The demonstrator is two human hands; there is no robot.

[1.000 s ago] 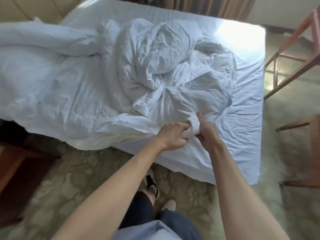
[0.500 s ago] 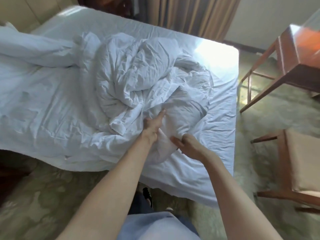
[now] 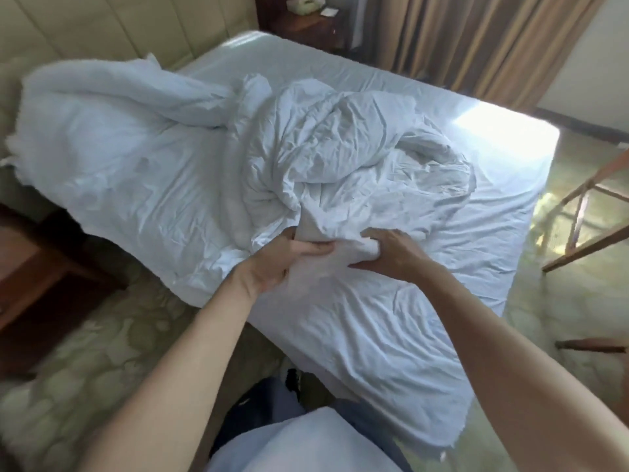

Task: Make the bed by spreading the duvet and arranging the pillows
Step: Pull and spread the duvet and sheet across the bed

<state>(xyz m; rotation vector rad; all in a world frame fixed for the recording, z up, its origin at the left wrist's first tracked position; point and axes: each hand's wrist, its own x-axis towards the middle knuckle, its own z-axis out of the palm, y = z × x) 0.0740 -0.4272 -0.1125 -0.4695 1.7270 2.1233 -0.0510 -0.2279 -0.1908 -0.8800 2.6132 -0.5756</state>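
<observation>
A white duvet (image 3: pixel 340 144) lies crumpled in a heap in the middle of the bed (image 3: pixel 374 335), which is covered by a white sheet. A long bunched part of the duvet runs off to the left toward the headboard. My left hand (image 3: pixel 272 260) and my right hand (image 3: pixel 391 253) both grip a fold of the duvet at the near edge of the heap, close together, with the cloth bunched between them. No pillow is clearly told apart from the white bedding.
A padded beige headboard (image 3: pixel 102 32) is at the upper left. A dark nightstand (image 3: pixel 306 25) stands behind the bed, beside brown curtains (image 3: pixel 476 39). Wooden furniture (image 3: pixel 585 226) stands at the right, dark wood (image 3: pixel 30 277) at the left. Patterned carpet (image 3: pixel 102 362) surrounds the bed.
The view has tilted up and the bed sits lower in frame. Both hands have closed on a fold of the duvet; half a second ago the left fingers were stretched out on it.
</observation>
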